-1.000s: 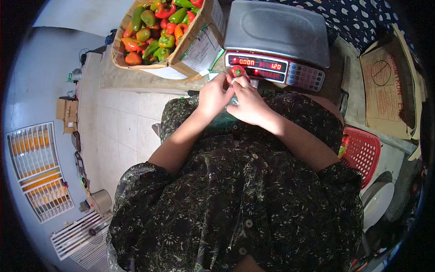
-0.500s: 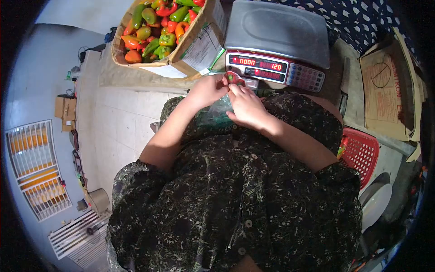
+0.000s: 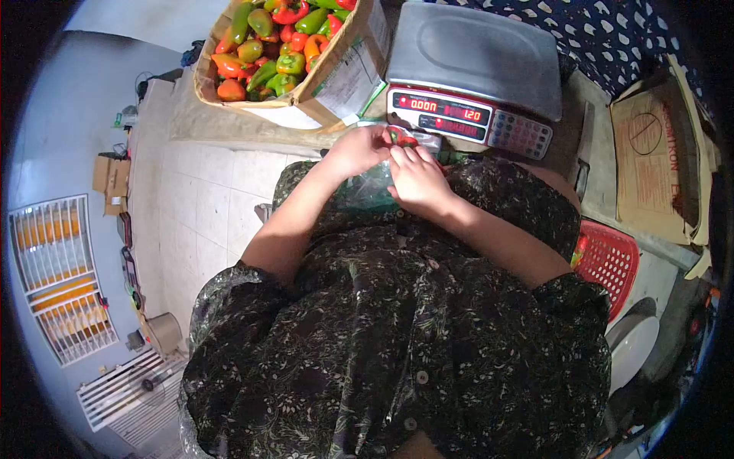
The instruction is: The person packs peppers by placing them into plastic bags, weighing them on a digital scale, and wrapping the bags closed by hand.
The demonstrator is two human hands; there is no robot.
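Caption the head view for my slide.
Left hand and right hand meet at a red pepper before a lit digital scale and a carton of peppers.

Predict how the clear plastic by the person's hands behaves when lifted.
Probably floppy: the clear plastic looks creased and slack. Likely light, since it looks thin and see-through. Its shiny highlights suggest it may slide easily.
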